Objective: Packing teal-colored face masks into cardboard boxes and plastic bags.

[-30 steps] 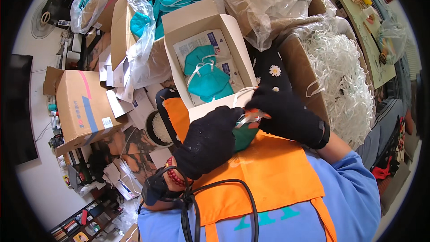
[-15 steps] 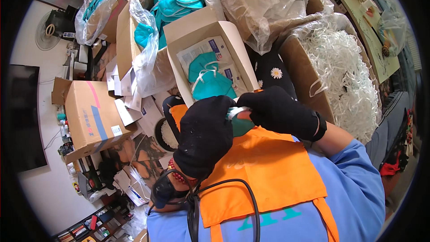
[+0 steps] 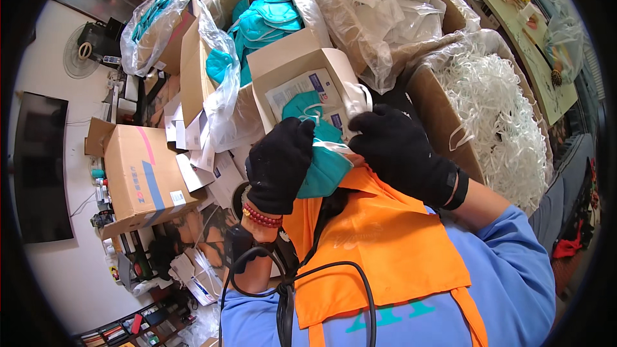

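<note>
Over my orange apron, a teal folded face mask is held between my two black-gloved hands. My left hand is closed on the mask's left edge. Pinched in my right hand is a white elastic strap, which runs across the mask; a loop of it rises above that hand. Just beyond my hands stands an open cardboard box. Inside it another teal mask with white straps rests on flat printed packets. My fingertips are partly hidden by the gloves and the mask.
Behind the box, a plastic-lined carton holds teal masks; another holds clear packets. A carton of white elastic straps stands close on the right. To the left are a taped carton and paper sheets. A black cable crosses my apron.
My hands have moved apart and slightly away from my body. The mask, mostly hidden before, now shows between them, and a white strap loop sticks up by my right hand.
</note>
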Tool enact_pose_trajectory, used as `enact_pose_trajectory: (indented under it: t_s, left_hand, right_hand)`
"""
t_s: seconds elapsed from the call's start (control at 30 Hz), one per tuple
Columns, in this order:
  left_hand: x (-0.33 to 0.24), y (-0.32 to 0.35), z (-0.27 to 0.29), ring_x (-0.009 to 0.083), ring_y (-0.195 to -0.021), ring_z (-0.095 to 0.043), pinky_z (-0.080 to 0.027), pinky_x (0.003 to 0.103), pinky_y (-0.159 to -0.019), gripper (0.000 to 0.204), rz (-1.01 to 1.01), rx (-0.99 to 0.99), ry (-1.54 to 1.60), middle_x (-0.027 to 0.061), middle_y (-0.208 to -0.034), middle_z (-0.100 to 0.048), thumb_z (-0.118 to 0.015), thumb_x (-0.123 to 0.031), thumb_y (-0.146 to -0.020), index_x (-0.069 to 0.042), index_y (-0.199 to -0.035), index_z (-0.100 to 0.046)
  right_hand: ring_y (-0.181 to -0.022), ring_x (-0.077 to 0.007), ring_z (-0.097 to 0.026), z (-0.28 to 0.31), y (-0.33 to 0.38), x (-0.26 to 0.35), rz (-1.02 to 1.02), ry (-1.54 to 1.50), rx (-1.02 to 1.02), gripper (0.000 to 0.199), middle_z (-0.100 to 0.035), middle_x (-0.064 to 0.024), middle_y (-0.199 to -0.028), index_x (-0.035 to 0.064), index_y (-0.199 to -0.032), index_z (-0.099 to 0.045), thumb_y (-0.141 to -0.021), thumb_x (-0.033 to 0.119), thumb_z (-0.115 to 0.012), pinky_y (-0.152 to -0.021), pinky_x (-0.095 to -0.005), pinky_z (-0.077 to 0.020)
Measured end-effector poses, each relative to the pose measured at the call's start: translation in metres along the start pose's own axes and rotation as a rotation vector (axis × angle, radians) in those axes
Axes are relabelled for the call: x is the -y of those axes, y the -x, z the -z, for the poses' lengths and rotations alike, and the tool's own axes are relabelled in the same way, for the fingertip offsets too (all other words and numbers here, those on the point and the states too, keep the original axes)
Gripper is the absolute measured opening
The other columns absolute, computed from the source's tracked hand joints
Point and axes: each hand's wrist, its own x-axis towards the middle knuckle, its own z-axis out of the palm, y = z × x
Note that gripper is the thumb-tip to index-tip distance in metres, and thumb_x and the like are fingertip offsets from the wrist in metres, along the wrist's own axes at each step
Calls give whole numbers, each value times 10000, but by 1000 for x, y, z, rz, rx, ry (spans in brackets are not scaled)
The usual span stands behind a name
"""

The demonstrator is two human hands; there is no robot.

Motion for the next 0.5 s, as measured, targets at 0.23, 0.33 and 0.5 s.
enact_pose_trajectory:
  t_s: [0.23,0.33,0.5]
  left_hand:
    - [26,-22,-13,310,-790,-700,-536,354,-697,263,-113,87,413,140,-888,-700,-662,-194,-849,-66,-1078,-676]
    - [28,-29,-23,288,-906,-685,-519,344,-793,338,-316,-55,318,149,-969,-694,-678,-164,-802,-22,-1107,-649]
    - [43,-55,-43,329,-705,-629,-499,396,-606,215,-495,-262,-8,148,-812,-633,-659,-183,-791,-71,-975,-649]
  right_hand:
    - [-967,-186,-612,-26,-33,21,-120,-1242,-226,199,-648,-107,-1039,9,-1078,-628,-955,165,-624,-854,-313,-473]
    - [-783,-98,-562,-23,-51,33,-338,-1559,-204,213,-638,-47,-850,9,-1032,-628,-963,210,-620,-718,-291,-472]
    - [-720,-118,-482,-20,-47,59,-321,-1090,-216,264,-515,-4,-732,31,-857,-568,-992,258,-569,-710,-255,-434]
